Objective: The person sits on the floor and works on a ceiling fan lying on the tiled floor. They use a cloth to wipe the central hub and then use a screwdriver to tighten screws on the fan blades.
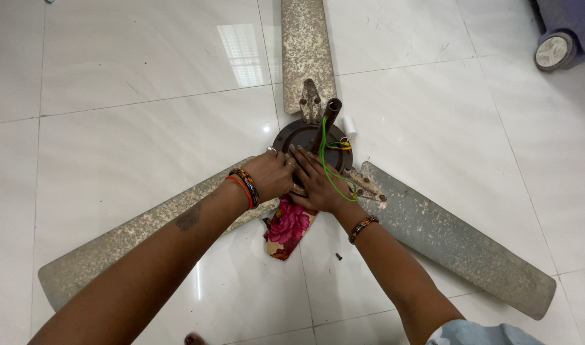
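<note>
A: Ceiling fan (305,137) flat on the floor, all three blades attached, green wire (327,169) loose off the downrod (331,112).

B: Both palms pressed on the motor hub: left hand (270,176), right hand (318,185), gripping nothing. Floral cloth (287,225) beneath the wrists; glossy white tiles (113,76) all round.

Both hands, left hand (273,176) and right hand (318,182), press on the motor hub (302,135) of a dusty ceiling fan (446,239) on the tiled floor (126,76).

Rusty three-bladed ceiling fan (305,137) flat on floor, green wire (327,167) trailing
</note>
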